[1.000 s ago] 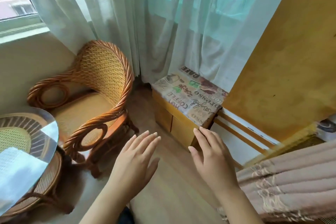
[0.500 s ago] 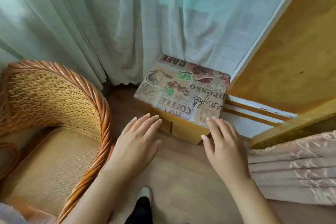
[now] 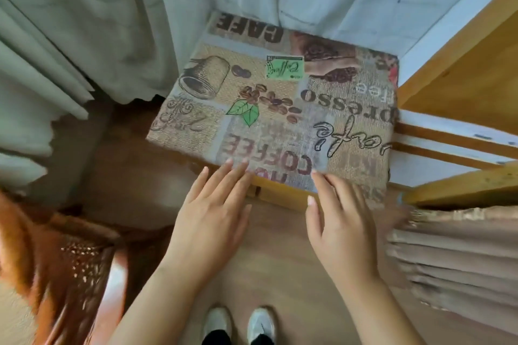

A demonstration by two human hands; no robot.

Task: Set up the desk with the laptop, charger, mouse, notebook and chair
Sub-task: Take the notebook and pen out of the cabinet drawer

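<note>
A low wooden stool (image 3: 280,196) with a coffee-print cushion (image 3: 280,109) stands on the floor against the curtains, right in front of me. My left hand (image 3: 213,216) is spread flat, its fingertips at the cushion's near edge. My right hand (image 3: 342,221) is also spread, fingertips touching the near edge further right. Neither hand holds anything. No laptop, charger, mouse or notebook is in view.
Pale curtains (image 3: 98,36) hang behind and left of the stool. A wicker armchair (image 3: 56,269) is blurred at lower left. A yellow wooden frame (image 3: 462,87) and a folded beige fabric (image 3: 454,258) are on the right. My shoes (image 3: 241,322) stand on the wood floor.
I have stepped closer and looked down, so the stool now fills the view. Both hands moved forward to the cushion's near edge. The armchair slid out to the lower left.
</note>
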